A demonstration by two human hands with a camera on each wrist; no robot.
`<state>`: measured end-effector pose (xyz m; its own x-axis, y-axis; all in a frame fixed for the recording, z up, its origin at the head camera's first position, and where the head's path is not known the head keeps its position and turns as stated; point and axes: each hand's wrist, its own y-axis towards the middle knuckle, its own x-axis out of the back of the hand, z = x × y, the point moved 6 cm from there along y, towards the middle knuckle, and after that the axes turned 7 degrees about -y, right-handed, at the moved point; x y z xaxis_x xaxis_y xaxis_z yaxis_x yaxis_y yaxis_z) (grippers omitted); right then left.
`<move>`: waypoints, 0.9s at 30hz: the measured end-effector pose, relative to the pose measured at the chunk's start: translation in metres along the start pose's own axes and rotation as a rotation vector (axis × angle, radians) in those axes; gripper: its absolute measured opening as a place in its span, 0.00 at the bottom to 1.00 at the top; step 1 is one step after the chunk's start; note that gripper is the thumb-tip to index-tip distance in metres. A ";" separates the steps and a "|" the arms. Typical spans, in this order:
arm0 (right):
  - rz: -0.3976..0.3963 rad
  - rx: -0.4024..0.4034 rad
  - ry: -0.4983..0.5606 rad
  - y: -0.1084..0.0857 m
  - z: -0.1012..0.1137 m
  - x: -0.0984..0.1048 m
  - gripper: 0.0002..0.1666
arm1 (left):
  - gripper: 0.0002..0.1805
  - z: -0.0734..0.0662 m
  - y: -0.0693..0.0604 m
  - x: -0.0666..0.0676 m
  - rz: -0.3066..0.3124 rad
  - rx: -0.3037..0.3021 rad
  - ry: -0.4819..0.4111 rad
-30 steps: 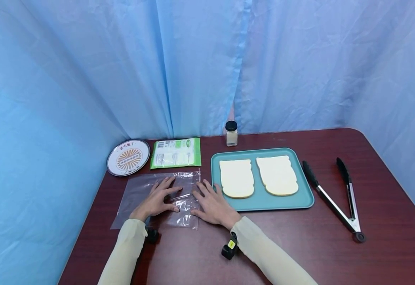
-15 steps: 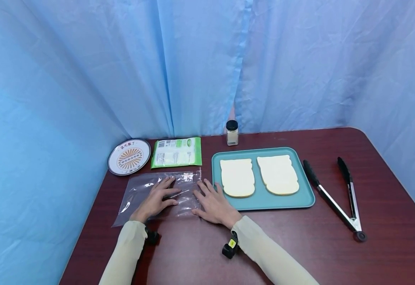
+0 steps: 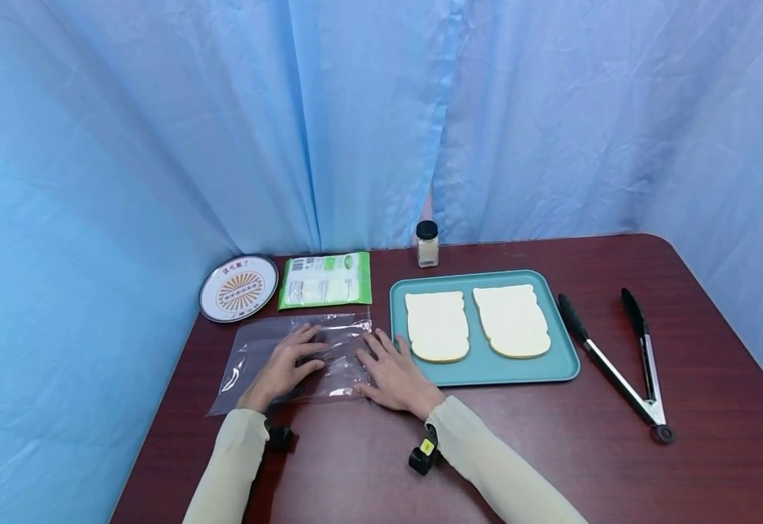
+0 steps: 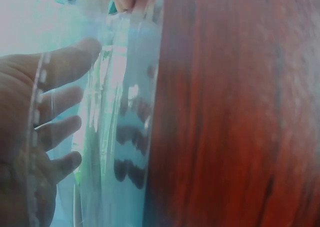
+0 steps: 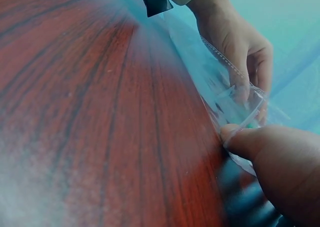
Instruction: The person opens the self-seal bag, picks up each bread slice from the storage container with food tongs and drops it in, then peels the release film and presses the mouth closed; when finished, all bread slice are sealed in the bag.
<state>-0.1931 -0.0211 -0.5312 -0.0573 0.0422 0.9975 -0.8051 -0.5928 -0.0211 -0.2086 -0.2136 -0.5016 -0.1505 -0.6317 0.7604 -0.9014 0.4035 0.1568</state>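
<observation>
A clear plastic bag [image 3: 250, 356] lies on the table, creased and shiny toward its right end. My left hand [image 3: 285, 367] rests on the bag with its fingers spread. In the left wrist view, those fingers [image 4: 62, 129] look fairly straight against the film, and nothing is gripped. My right hand [image 3: 393, 372] lies spread at the bag's right edge, beside the teal tray [image 3: 486, 375]. From the right wrist, the right thumb [image 5: 245, 142] is seen touching the film near the table surface; its other fingers are hidden there.
Two bread slices [image 3: 437, 327] lie apart on the tray. Metal tongs with black tips [image 3: 617, 382] stand spread at right. Behind the bag are a green-and-white packet [image 3: 325, 280] and a patterned plate [image 3: 239, 289]. A black-capped jar [image 3: 427, 246] stands at the back by the blue curtain [image 3: 368, 109].
The bag's near right part has drawn back away from me, and its creases have shifted. My left hand has moved very slightly; the right hand stays almost in place.
</observation>
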 end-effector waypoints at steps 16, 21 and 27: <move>0.012 -0.001 0.012 0.000 -0.001 0.001 0.40 | 0.17 -0.002 -0.003 0.007 -0.071 -0.033 -0.038; -0.004 0.006 0.013 0.000 0.000 0.001 0.40 | 0.16 -0.001 -0.003 0.008 -0.070 -0.005 -0.040; -0.010 0.009 0.018 0.000 -0.001 0.002 0.40 | 0.17 0.000 -0.004 0.007 -0.072 0.000 -0.045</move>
<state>-0.1933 -0.0203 -0.5294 -0.0601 0.0625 0.9962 -0.8002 -0.5997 -0.0106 -0.2063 -0.2191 -0.4966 -0.1034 -0.6883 0.7180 -0.9105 0.3560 0.2102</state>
